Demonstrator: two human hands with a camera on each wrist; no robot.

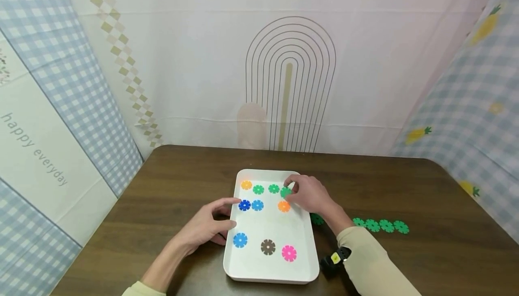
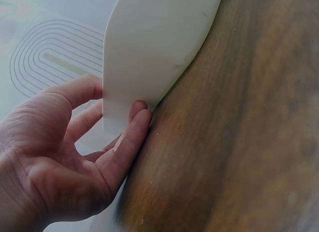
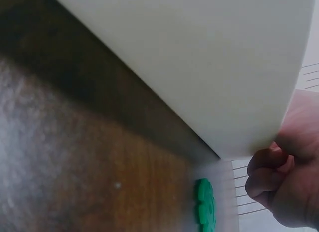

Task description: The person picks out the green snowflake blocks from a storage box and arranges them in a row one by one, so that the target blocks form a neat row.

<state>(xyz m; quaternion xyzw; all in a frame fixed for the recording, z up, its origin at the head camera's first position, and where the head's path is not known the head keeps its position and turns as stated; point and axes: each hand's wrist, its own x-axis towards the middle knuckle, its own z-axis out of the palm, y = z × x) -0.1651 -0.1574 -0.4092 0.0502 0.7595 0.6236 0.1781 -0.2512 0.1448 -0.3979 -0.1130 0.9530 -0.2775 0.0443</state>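
Observation:
Inside a white tray (image 1: 272, 224) lie flat, notched discs in several colours. My right hand (image 1: 310, 194) reaches over the tray's far right side and pinches a green disc (image 1: 285, 192) between thumb and fingers, just above an orange disc (image 1: 284, 206). At the tray's left rim my left hand (image 1: 204, 224) rests with its fingers apart, near a dark blue disc (image 1: 244, 205). The left wrist view has that hand (image 2: 70, 152) touching the tray's outer wall (image 2: 149, 47). In the right wrist view the tray wall (image 3: 199, 67) hides the right fingertips and the disc; the hand (image 3: 294, 187) shows partly.
On the brown table (image 1: 194, 170) right of the tray, a row of green discs (image 1: 386, 226) lies beyond the right forearm, and another green disc (image 1: 317, 219) is beside the tray. A black object (image 1: 330, 267) is at the right wrist. Patterned cloths hang behind.

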